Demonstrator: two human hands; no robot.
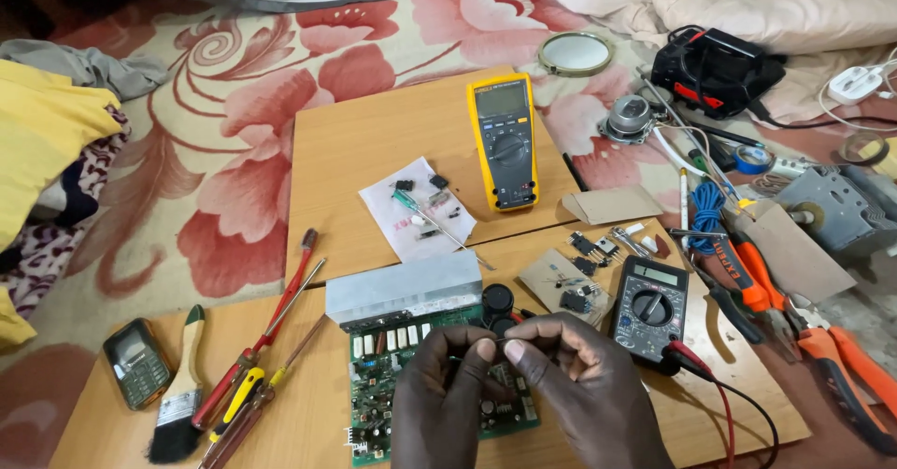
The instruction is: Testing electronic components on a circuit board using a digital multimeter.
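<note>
My left hand (pixel 439 390) and my right hand (pixel 577 376) meet over a green circuit board (pixel 374 390) that has a silver heat sink (pixel 404 287) and black capacitors (pixel 498 303). The fingertips of both hands pinch a very small part between them; it is too small to identify. The hands hide the board's right half. A black multimeter (pixel 651 306) lies just right of my right hand, with its red lead (pixel 724 399) running past my wrist.
A yellow multimeter (pixel 505 140) and a white paper with small parts (pixel 416 206) lie on the far wooden board. Screwdrivers (pixel 266 338), a paintbrush (pixel 179 394) and an old phone (pixel 136 362) are at the left. Orange pliers (pixel 766 287), a blue wire coil (pixel 707 209) and a black charger (pixel 715 69) are at the right.
</note>
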